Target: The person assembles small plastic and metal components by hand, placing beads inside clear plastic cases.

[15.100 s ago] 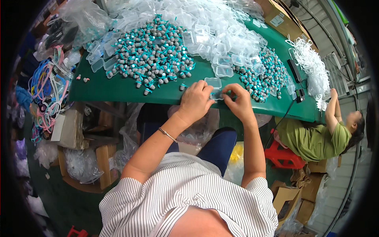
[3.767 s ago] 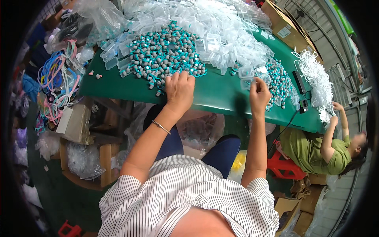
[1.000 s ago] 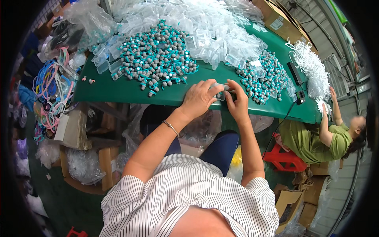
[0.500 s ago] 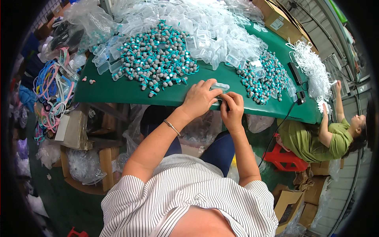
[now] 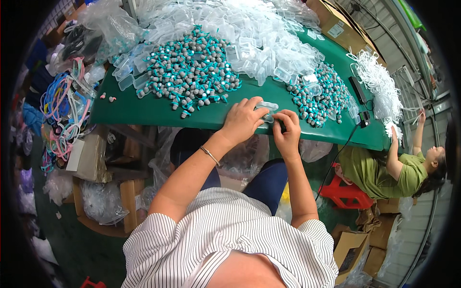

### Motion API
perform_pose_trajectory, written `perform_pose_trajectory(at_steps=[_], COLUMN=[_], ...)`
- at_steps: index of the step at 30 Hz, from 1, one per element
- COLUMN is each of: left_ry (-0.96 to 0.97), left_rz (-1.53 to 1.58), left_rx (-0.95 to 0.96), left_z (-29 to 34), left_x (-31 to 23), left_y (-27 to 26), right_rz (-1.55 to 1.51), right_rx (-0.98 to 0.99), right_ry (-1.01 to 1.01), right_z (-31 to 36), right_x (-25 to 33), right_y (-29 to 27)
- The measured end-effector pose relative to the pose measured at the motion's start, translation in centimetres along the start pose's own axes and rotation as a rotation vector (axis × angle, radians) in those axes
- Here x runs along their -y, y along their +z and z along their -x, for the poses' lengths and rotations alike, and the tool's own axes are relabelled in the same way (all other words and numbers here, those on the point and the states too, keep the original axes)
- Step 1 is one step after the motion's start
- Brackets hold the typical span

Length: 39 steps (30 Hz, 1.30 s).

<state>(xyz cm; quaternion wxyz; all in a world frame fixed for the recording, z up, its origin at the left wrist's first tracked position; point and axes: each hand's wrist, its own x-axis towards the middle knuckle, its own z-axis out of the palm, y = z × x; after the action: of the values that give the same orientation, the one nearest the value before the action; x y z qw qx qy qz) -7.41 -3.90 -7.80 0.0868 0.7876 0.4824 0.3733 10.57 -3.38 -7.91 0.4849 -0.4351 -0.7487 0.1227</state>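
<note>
At the table's near edge, my left hand [image 5: 244, 119] is closed on a small clear plastic case [image 5: 267, 105], its fingertips on the case's left side. Close to the case's right side is my right hand [image 5: 288, 132], fingers curled and thumb pressed toward the forefinger; whatever it may hold is too small to see. Beyond my left hand lies a large pile of small grey-and-teal plug-like pieces [image 5: 187, 69]. A second pile of the same kind of pieces [image 5: 324, 96] is to the right of my right hand.
A big heap of clear plastic cases [image 5: 259, 43] covers the far part of the green table [image 5: 139, 110]. White cords [image 5: 377, 77] lie at the right, where a co-worker in green [image 5: 401, 168] handles them. Coloured bands [image 5: 62, 110] hang at the left. A red stool [image 5: 343, 192] stands lower right.
My right hand has moved slightly right, away from my left hand, uncovering more of the clear case. The co-worker's raised hand has shifted right with white cord.
</note>
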Motion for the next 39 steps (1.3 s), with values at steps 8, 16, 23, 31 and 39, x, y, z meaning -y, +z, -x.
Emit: perform_pose_trajectory(at_steps=[8,16,23,31,39], left_ry=[0.009,0.021,-0.009,-0.004,0.043], left_rz=[0.012,-0.004,0.034,0.043,0.011], left_rx=[-0.025,-0.046,-0.051,-0.063,-0.121], left_z=[0.1,0.1,0.1,0.2,0.5], left_x=[0.1,0.3,0.2,0.3,0.5], left_y=[0.0,0.1,0.4,0.4,0.4], right_rz=[0.240,0.237,0.169,0.028,0.028], right_rx=[0.045,0.067,-0.015,0.018,0.286], right_ry=[-0.205,-0.177,-0.151,-0.007,-0.132], right_z=[0.6,0.5,1.1,1.0,-2.5], right_x=[0.1,0.5,0.4,-0.1,0.2], right_y=[0.8,1.3,1.7,1.4,-0.5])
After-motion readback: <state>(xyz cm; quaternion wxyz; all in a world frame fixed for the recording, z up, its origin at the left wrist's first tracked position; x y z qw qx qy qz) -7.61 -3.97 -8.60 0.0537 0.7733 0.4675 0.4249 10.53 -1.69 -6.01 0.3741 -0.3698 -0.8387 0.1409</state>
